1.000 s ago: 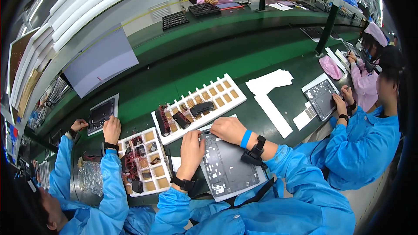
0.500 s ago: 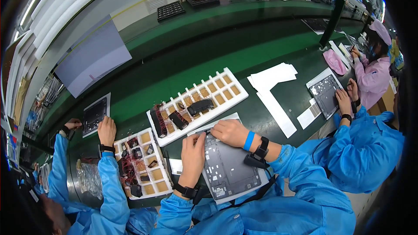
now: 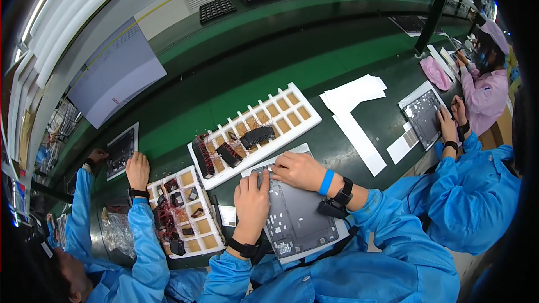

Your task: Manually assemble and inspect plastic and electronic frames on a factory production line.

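A dark grey thin housing (image 3: 300,216), like the shell of a tablet or laptop, lies in front of me on a white sheet. Small white stickers dot its left side. My left hand (image 3: 251,201) grips its upper left edge, fingers together and thumb close to the corner. Along the top edge, my right hand (image 3: 297,170) bends its fingers down in a pinch near the left fingertips. Whatever lies between the right fingers is hidden. A blue band and a black strap circle my right wrist; a black strap is on the left.
A white foam tray (image 3: 263,150) with black parts and red wires lies beyond my hands. Another foam tray (image 3: 209,206) sits at left. White paper (image 3: 359,140) lies to the right. Co-workers on both sides handle a dark housing (image 3: 122,152) and another housing (image 3: 424,116).
Both hands stay at the housing's upper left corner with only slight finger shifts. The view has tilted a little. The co-worker's hand at right stays on the other housing.
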A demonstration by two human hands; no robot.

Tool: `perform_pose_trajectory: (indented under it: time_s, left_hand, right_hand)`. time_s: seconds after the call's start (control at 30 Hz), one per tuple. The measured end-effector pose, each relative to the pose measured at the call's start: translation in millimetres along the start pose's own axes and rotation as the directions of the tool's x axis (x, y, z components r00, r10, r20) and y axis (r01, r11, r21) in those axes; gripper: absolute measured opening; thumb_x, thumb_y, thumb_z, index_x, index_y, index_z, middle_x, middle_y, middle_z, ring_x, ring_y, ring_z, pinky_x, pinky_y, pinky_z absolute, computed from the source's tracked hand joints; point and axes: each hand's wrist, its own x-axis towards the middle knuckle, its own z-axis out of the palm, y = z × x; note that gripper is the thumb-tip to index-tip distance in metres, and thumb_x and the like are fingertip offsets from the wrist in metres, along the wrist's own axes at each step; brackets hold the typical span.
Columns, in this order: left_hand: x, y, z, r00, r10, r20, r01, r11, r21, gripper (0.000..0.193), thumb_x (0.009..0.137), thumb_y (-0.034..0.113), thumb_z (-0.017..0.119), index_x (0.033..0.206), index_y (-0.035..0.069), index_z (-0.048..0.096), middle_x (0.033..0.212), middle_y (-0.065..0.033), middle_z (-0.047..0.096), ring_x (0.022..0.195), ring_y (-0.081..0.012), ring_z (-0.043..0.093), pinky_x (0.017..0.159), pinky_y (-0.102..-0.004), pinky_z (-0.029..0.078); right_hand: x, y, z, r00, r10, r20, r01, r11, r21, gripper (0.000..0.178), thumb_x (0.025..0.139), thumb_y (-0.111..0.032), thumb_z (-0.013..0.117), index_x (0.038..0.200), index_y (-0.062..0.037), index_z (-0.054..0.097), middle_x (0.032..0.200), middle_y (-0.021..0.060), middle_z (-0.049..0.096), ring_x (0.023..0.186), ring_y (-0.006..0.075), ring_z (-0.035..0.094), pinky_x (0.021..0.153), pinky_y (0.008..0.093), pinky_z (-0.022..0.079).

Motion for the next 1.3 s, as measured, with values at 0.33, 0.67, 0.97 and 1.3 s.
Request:
perform_pose_trajectory:
  time_s: [0.33,0.67,0.97,1.3]
  left_hand:
    - [10,-19,-21,1.0,-0.03,0.005,0.03,0.978,-0.208,0.037,0.085,0.005,0.068,0.121,0.01,0.073,0.11,-0.013,0.064,0.1,-0.0325,0.062,0.084,-0.0431,0.05]
    - [3,-143,-101,0.908,-0.405,-0.112,0.388,0.91,-0.143,0.013,0.088,0.001,0.068,0.101,0.0,0.069,0.097,-0.0174,0.065,0.093,-0.0375,0.064,0.083,-0.0452,0.051]
    - [-34,-197,-102,0.883,-0.465,-0.066,0.461,0.885,-0.061,0.01,0.085,0.002,0.071,0.095,0.0,0.07,0.094,-0.0173,0.067,0.092,-0.0364,0.064,0.082,-0.0453,0.052]
    - [-26,-168,-80,0.957,-0.242,0.158,0.22,0.965,0.145,0.017,0.079,0.019,0.081,0.085,0.003,0.075,0.086,-0.0164,0.071,0.089,-0.0372,0.067,0.08,-0.0468,0.054]
  right_hand:
    - [-23,-8,-21,0.99,0.119,-0.079,-0.11,0.988,0.11,0.026,0.092,-0.026,0.075,0.11,-0.0076,0.075,0.109,0.0055,0.066,0.103,0.0263,0.064,0.085,0.0395,0.056]
    - [-114,-47,-63,0.783,0.581,-0.225,-0.494,0.799,0.343,0.009,0.091,-0.009,0.072,0.091,-0.0001,0.072,0.095,0.0148,0.069,0.086,0.0356,0.067,0.077,0.0419,0.056]
    - [-123,-50,-60,0.724,0.628,-0.286,-0.554,0.776,0.303,0.014,0.089,-0.007,0.073,0.08,0.0014,0.067,0.083,0.0141,0.065,0.076,0.0356,0.064,0.068,0.0428,0.052]
    - [-125,-51,-57,0.741,0.607,-0.286,-0.555,0.794,0.248,0.016,0.089,-0.008,0.073,0.079,0.0003,0.065,0.081,0.0136,0.064,0.076,0.0351,0.063,0.068,0.0435,0.051]
